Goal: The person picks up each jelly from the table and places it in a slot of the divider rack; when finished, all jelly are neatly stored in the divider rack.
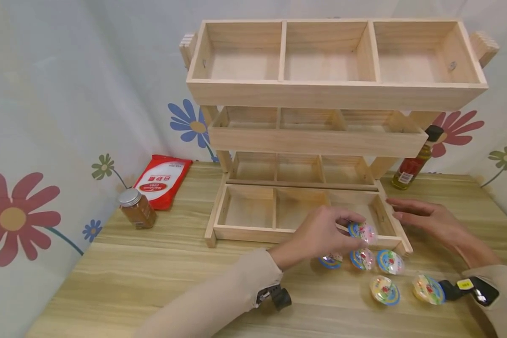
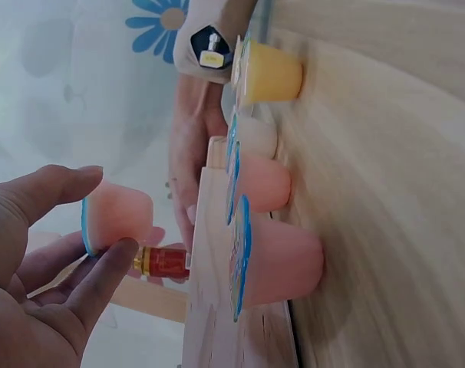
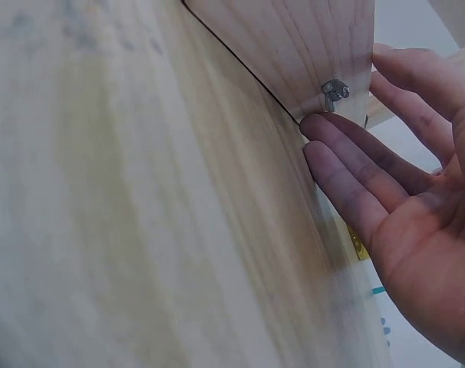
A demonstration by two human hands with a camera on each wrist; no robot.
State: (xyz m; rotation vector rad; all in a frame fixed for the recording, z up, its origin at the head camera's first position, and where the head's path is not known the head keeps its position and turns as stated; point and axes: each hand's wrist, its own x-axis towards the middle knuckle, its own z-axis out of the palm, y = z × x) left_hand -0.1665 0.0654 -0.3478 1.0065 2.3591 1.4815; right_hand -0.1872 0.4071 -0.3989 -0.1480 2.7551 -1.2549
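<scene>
My left hand (image 1: 318, 233) pinches a small jelly cup (image 1: 363, 232) between thumb and fingers, above the front edge of the rack's lowest tray. In the left wrist view this cup (image 2: 123, 217) is pink with a blue-rimmed lid. Beyond the rack's right side, my right hand (image 1: 437, 224) has its fingers extended. The right wrist view shows its fingertips (image 3: 317, 153) at the wooden side panel (image 3: 294, 46), close to a metal wing nut. Several more jelly cups stand on the table before the rack, among them two pink ones (image 2: 282, 261) (image 2: 265, 184) and a yellow one (image 2: 272, 73).
The wooden rack (image 1: 338, 96) has stacked trays, each split into three compartments. A bottle (image 1: 414, 162) with a dark cap stands behind its right side. On the left are a silver-lidded jar (image 1: 138, 211) and a red-and-white packet (image 1: 162, 180). A flowered curtain hangs behind.
</scene>
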